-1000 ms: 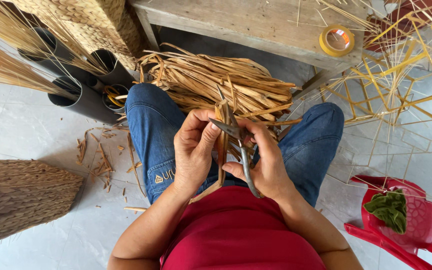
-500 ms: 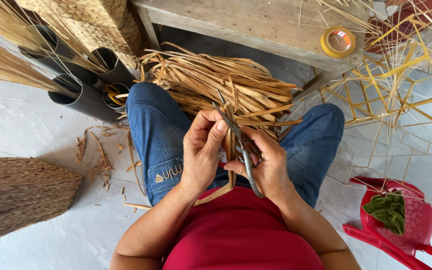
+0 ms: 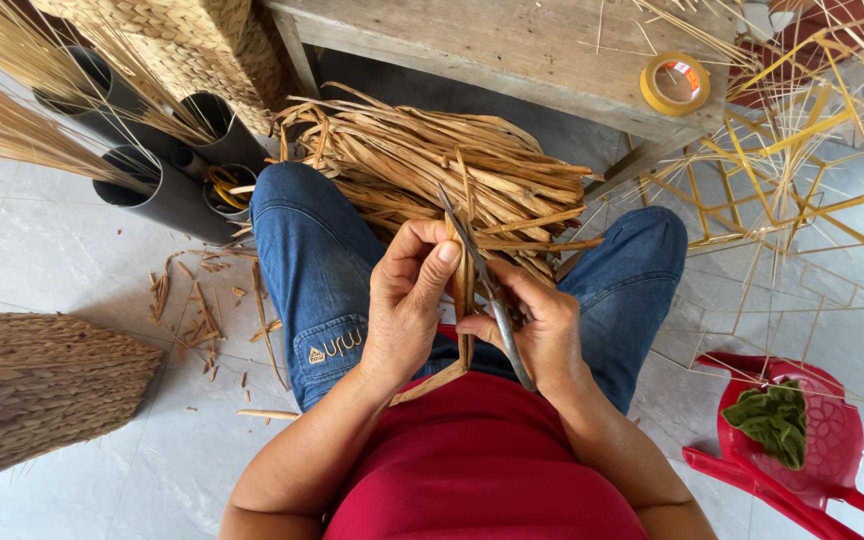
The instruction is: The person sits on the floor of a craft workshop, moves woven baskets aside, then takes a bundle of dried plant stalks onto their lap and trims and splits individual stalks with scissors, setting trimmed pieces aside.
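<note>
Over my lap, between my knees in blue jeans [image 3: 312,270], my left hand [image 3: 407,300] is pinching a dried leaf strip [image 3: 465,300] between thumb and fingertips, thumb up near the top of it, the strip hanging down toward my red shirt [image 3: 482,460]. My right hand [image 3: 542,330] is closed around a pair of metal scissors [image 3: 487,290], the blades pointing up and away from me, lying right alongside the strip; whether the blades are parted I cannot tell from here. The two hands are close, nearly touching across the strip. Just beyond them, resting across my legs, is a big bundle of dried leaf strips [image 3: 432,170], spilling toward the wooden table [image 3: 512,50]. A yellow roll of tape [image 3: 674,83] sits on that table's edge. To my left, dark tubes [image 3: 167,190] hold thin straw stalks, cut scraps [image 3: 202,310] lie on the tiled floor, and a woven basket [image 3: 42,390] sits nearer. To my right, a yellow stick frame [image 3: 802,180] and a red plastic chair [image 3: 802,450] with a green cloth [image 3: 774,420] on it.
</note>
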The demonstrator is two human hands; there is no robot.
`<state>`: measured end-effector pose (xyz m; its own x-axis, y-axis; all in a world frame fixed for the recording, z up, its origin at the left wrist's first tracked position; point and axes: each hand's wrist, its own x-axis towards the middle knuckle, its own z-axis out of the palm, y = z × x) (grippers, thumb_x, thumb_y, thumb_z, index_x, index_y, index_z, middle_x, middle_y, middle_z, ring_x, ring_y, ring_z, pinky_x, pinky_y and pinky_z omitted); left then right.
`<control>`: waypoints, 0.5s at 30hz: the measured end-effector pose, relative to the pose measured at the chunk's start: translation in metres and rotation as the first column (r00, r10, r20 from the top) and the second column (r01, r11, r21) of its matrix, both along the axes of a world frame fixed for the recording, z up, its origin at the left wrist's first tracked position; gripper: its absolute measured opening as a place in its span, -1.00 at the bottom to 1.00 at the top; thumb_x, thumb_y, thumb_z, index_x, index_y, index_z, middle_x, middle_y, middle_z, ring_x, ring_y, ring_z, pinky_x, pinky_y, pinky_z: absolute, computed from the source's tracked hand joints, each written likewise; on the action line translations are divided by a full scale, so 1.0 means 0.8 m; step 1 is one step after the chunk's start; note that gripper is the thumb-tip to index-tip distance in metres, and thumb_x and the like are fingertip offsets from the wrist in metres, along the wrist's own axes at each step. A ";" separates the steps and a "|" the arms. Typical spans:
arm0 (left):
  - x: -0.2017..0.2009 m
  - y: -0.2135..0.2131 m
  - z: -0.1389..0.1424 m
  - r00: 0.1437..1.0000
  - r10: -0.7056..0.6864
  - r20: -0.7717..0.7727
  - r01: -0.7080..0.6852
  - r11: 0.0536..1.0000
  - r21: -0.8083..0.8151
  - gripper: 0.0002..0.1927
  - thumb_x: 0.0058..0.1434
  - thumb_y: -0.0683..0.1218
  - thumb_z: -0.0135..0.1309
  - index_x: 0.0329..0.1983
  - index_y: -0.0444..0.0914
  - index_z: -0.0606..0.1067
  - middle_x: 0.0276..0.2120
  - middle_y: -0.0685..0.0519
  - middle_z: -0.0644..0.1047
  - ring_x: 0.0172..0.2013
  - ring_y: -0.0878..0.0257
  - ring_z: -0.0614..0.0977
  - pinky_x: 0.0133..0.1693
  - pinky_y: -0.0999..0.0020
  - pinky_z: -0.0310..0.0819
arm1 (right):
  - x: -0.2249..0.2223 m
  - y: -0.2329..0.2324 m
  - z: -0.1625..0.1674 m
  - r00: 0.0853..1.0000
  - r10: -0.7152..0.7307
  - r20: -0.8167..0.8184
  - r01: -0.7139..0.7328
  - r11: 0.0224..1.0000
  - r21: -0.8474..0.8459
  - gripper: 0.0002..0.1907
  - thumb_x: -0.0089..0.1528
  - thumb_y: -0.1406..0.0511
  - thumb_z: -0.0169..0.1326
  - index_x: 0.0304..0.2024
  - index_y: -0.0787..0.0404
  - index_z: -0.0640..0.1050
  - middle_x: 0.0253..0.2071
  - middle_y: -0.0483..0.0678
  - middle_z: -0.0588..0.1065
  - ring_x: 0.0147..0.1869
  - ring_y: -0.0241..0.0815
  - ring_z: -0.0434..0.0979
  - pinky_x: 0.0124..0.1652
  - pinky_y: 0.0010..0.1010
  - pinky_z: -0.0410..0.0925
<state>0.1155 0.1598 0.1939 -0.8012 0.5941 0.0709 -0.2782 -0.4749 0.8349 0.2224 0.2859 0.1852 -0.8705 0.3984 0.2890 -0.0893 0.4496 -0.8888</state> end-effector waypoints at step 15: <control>-0.002 -0.003 0.003 0.998 -0.065 -0.010 0.066 0.997 0.036 -0.87 0.48 -0.13 0.03 0.00 -0.29 0.45 -0.19 0.15 0.53 -0.21 0.48 0.53 -0.12 0.56 0.47 | -0.001 0.004 0.017 0.998 0.061 -0.034 -0.057 0.994 0.092 -0.17 0.04 -0.03 0.38 0.22 0.28 0.47 -0.22 -0.12 0.48 -0.19 -0.35 0.51 -0.23 -0.53 0.41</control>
<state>0.1141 0.1571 0.1960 -0.7598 0.6424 0.1001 -0.3026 -0.4857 0.8201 0.2215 0.2893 0.1991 -0.8799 0.3172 0.3537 -0.1497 0.5215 -0.8400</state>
